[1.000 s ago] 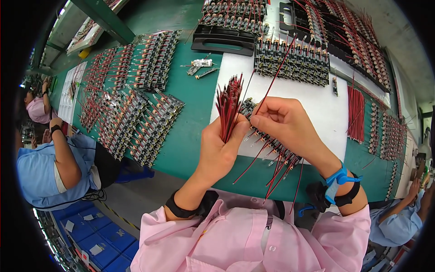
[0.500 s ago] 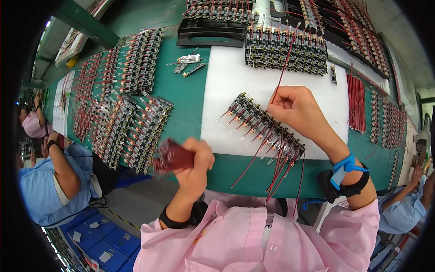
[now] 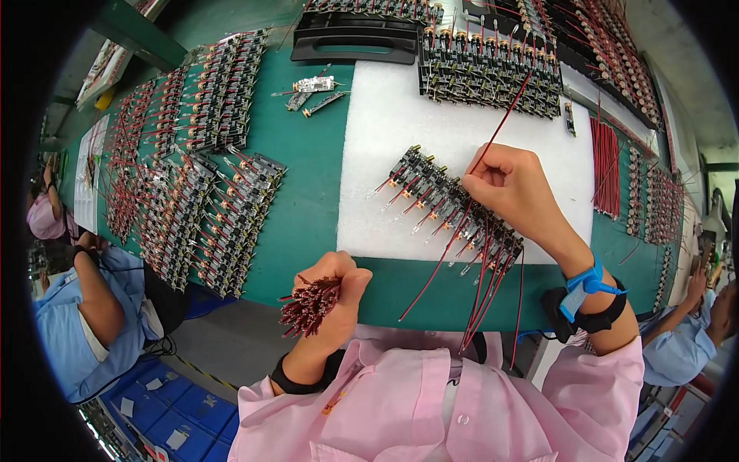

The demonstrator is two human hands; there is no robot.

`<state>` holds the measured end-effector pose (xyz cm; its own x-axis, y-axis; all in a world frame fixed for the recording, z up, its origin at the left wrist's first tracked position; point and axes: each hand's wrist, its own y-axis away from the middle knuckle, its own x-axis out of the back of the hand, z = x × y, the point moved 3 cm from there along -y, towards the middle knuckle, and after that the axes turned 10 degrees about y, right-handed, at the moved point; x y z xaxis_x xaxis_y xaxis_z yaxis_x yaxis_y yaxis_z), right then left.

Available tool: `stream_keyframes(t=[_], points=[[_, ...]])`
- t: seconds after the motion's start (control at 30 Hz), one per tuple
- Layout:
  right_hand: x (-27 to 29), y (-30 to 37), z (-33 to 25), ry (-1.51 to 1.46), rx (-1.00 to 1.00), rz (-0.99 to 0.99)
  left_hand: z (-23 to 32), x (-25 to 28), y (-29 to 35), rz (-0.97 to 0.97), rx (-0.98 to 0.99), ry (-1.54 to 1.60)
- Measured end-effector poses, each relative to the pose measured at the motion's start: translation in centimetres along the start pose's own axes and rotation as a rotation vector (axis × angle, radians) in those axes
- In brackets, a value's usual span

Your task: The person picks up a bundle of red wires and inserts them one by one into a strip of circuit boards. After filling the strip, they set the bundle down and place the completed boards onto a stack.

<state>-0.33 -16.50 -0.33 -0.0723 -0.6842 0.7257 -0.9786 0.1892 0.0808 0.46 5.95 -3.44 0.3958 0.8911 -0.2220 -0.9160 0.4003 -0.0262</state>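
My left hand (image 3: pixel 342 300) is closed around a thick bundle of dark red wires (image 3: pixel 306 308), their ends pointing toward the left, near the table's front edge. My right hand (image 3: pixel 508 181) pinches a single red wire (image 3: pixel 506 115) over a slanting row of small circuit boards (image 3: pixel 427 191). That wire rises away from my fingers toward the far stack of boards. The row lies on a white foam pad (image 3: pixel 369 123). Several long red wires trail from its near right end over the table edge. My fingers hide where the pinched wire meets the boards, if it does.
Rows of wired boards (image 3: pixel 246 223) cover the left of the green table (image 3: pixel 308 192). More stand in a block (image 3: pixel 493 77) beyond the pad, beside a black tray (image 3: pixel 354 46). A pile of red wires (image 3: pixel 606 169) lies at right. Co-workers sit on both sides.
My left hand has turned and come slightly nearer to me, so the wire bundle's ends now show. My right hand still pinches its wire in nearly the same place.
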Motion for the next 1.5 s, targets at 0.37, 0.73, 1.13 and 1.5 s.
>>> stream_keyframes(t=[0.37, 0.73, 1.13, 1.5], points=[[-0.2, 0.2, 0.2, -0.003, -0.005, 0.048, 0.1, -0.1, -0.1, 0.015, -0.001, -0.092], [-0.3, 0.5, -0.2, 0.008, 0.063, 0.111, 0.0, -0.1, -0.3, 0.002, -0.044, -0.132], [-0.5, 0.8, -0.2, 0.004, 0.077, 0.131, 0.1, -0.1, -0.4, -0.021, -0.082, -0.148], [-0.2, 1.1, -0.8, 0.196, 0.275, 0.162, 0.3, -0.2, -0.4, -0.028, -0.096, -0.128]])
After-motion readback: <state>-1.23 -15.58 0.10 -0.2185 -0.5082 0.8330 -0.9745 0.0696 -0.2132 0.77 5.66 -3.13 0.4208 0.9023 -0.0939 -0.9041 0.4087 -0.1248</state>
